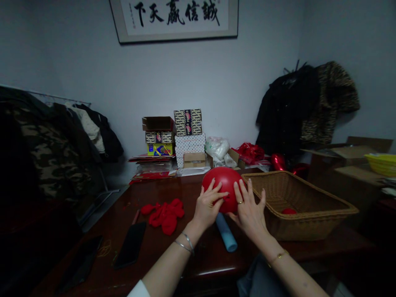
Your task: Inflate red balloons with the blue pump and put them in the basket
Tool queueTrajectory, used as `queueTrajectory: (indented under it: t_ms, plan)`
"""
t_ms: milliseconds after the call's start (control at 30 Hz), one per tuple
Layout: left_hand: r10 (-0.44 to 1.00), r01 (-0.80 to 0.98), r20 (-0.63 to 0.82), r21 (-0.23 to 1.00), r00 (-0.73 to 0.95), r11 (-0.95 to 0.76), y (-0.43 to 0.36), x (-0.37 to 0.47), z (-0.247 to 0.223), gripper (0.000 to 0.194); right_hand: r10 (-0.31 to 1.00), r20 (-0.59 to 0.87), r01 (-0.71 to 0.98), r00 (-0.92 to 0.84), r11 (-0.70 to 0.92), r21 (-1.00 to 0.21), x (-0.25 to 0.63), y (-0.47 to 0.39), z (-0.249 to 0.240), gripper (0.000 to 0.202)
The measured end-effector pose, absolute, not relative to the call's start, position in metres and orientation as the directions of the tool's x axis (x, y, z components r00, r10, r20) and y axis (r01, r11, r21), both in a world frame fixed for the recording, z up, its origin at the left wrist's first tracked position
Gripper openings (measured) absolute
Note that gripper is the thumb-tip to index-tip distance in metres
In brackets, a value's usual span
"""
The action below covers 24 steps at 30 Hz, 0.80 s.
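An inflated red balloon (225, 177) is held up between my two hands, above the dark table. My left hand (206, 206) pinches at its near side, thumb and fingertips drawn together; the balloon's neck is probably there but is hidden by the fingers. Against the balloon's right side, my right hand (249, 210) presses with its fingers spread. Beneath the balloon lies a light blue tube (226, 235), its far end covered. To the left is a pile of limp red balloons (167, 216). The wicker basket (309, 227) stands at right with a small red item (288, 211) inside.
Left on the table (192, 264) are a black phone (130, 245), another flat dark item (81, 260) and rubber bands (104, 248). Stacked boxes (189, 144) and plastic bags (218, 147) line the back. Cardboard boxes (355, 150) stand beyond the basket.
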<state>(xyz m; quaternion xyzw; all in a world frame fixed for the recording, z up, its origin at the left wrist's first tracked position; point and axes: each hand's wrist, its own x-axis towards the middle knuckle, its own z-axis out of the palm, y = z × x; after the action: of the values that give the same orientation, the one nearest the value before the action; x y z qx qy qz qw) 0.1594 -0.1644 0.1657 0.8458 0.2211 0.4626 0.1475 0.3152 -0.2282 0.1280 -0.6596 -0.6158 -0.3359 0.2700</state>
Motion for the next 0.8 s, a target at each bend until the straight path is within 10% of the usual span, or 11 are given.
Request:
queueTrajectory:
  t_ms: [800]
  plan:
    - [0.361, 0.034, 0.795, 0.396, 0.487, -0.918, -0.163, 0.248, 0.188, 0.026, 0.565, 0.816, 0.944, 0.120, -0.320, 0.082, 0.390, -0.249, 0.154, 0.097]
